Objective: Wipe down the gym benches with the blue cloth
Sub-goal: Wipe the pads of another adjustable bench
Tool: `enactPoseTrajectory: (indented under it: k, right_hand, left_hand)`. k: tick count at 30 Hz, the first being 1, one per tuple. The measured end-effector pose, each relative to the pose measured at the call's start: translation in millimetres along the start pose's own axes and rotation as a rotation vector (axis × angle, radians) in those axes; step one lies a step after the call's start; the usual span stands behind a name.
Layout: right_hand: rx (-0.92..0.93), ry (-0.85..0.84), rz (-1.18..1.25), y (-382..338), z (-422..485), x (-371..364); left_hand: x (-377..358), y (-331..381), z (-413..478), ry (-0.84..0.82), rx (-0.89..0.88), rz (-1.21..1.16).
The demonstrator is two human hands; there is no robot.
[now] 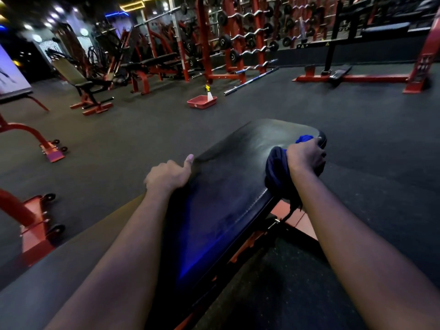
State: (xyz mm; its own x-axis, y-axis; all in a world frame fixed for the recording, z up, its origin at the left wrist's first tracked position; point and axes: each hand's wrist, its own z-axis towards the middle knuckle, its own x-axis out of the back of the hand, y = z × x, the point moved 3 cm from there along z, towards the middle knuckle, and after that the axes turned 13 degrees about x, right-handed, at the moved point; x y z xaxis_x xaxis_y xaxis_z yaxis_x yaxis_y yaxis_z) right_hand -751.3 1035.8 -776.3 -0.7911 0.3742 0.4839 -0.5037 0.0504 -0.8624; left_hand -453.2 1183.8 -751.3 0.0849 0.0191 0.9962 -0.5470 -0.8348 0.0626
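A black padded gym bench (228, 177) on a red frame runs away from me through the middle of the view. My left hand (169, 173) grips the pad's left edge, thumb lying up along the rim. My right hand (306, 156) holds the bunched blue cloth (277, 172) against the pad's right edge near the far end. Part of the cloth hangs down below the pad, and a bright blue corner shows beyond my fingers.
A red tray (202, 101) holding a spray bottle (209, 92) sits on the dark rubber floor beyond the bench. Other benches (83, 84) stand at the back left, barbell racks (238, 44) behind, and red wheeled frames (45, 146) on the left.
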Motion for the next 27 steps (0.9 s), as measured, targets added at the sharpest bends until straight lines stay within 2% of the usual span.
enactPoseTrajectory:
  k: [5, 9, 11, 15, 22, 25, 27]
  right_hand:
    - [0.004, 0.028, 0.008, 6.2, 46.3, 2.3]
    - [-0.018, -0.019, 0.075, 9.3, 76.6, 14.2]
    - [0.048, -0.069, 0.074, 12.8, 69.6, 11.0]
    - [0.307, -0.102, -0.059, 26.4, 45.1, -8.5]
    - [0.355, -0.352, -0.356, -7.1, 105.2, -10.1]
    - [0.57, -0.452, -0.598, -26.5, 65.2, -12.1]
    - [0.804, -0.538, -0.654, -39.4, 16.1, -20.6]
  left_hand:
    - [-1.5, 5.3, 4.9, 0.024, 0.03, 0.021]
    - [1.4, 9.8, -2.9, 0.048, 0.009, 0.06]
    - [6.0, 12.4, -5.6, 0.036, -0.009, 0.075]
    - [10.0, 13.1, -1.3, 0.033, -0.011, 0.089]
    - [12.4, 7.9, 2.8, 0.031, -0.049, 0.086]
    - [14.9, 10.3, 4.5, 0.006, -0.072, 0.075]
    - [18.5, 12.3, 5.2, -0.014, -0.087, 0.083]
